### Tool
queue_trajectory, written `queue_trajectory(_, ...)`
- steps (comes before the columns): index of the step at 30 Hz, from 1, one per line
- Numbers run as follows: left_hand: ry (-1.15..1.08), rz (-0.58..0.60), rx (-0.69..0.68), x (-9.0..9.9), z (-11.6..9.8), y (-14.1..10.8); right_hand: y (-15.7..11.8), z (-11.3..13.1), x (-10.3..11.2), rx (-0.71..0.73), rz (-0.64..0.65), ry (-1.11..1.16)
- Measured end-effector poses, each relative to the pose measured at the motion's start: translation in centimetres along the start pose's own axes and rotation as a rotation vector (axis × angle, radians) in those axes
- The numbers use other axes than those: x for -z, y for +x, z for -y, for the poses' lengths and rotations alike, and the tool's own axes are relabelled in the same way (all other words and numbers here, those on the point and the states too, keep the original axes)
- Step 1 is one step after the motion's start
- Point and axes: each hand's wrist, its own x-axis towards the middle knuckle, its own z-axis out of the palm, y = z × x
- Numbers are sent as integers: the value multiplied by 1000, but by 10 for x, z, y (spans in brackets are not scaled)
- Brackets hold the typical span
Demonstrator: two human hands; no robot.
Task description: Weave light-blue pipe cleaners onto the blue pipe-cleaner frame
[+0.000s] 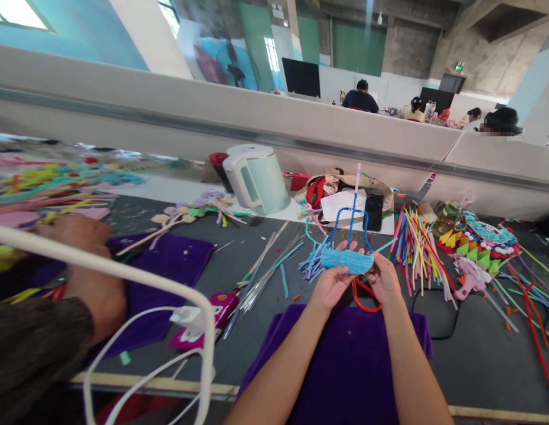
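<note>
A small blue craft piece (pixel 347 260) is held up between my two hands. Its lower part is a light-blue curved band, and darker blue twisted stems rise from it to a pale upright tip. My left hand (pixel 332 283) grips the band's left end from below, some fingers behind it. At the right end, my right hand (pixel 384 277) pinches the band with thumb and fingers. Red-orange scissor handles (pixel 366 295) lie just under the piece, above a purple cloth (pixel 349 360).
A kettle (pixel 263 180) stands behind. Colourful stems (pixel 418 245), a pink glue gun (pixel 471 277) and a layered craft (pixel 482 242) lie right. At left are another person's hand (pixel 79 236), a pink power strip (pixel 206 319) and a white tube (pixel 124 268) crossing in front.
</note>
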Motion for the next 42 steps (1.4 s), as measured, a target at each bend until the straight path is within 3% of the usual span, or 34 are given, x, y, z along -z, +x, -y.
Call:
queue_trajectory(11,20,-9,22,7,1,0,-2,5,0,-22,59,-65)
queue_trajectory(14,36,-9,-9,8,2,2,0,2,3,31,-17,-124)
queue_trajectory(19,57,-24,-30,6,4,4,2,-4,5,262,-207,-243)
queue_trajectory(22,69,-38,-43,6,5,4,3,-5,8,343,-253,-352)
queue_trajectory(35,184,28,-60,7,0,5,10,0,26,484,-184,-899)
queue_trajectory(42,210,53,-69,10,1,5,11,-1,28,411,-187,-830)
